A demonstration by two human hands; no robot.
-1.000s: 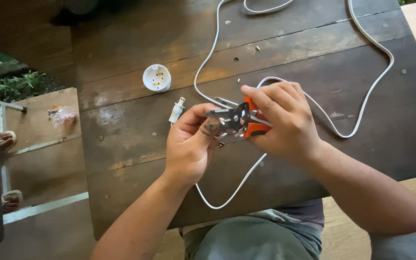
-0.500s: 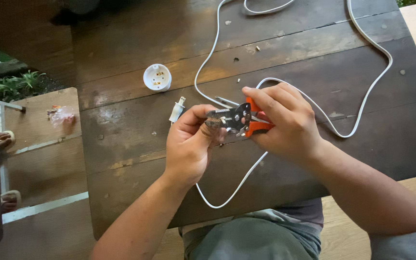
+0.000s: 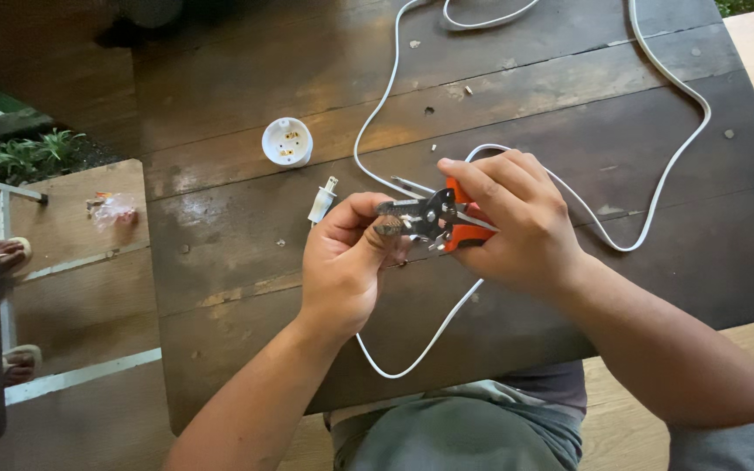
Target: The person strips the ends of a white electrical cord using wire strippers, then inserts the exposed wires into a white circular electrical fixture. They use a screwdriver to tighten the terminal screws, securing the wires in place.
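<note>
My right hand (image 3: 517,222) grips orange-handled wire strippers (image 3: 434,218), their dark metal jaws pointing left. My left hand (image 3: 342,262) pinches the end of a white electrical cord (image 3: 656,218) right at the jaws. The cord loops under my hands toward the table's near edge and runs in wide curves across the wooden table (image 3: 220,262) to the far right. A small white plug (image 3: 323,202) lies on the table just left of my left hand.
A round white lamp socket (image 3: 287,141) sits on the table at the upper left. Small wire scraps dot the boards. Left of the table are a wooden bench, plants and a person's sandalled feet (image 3: 10,257).
</note>
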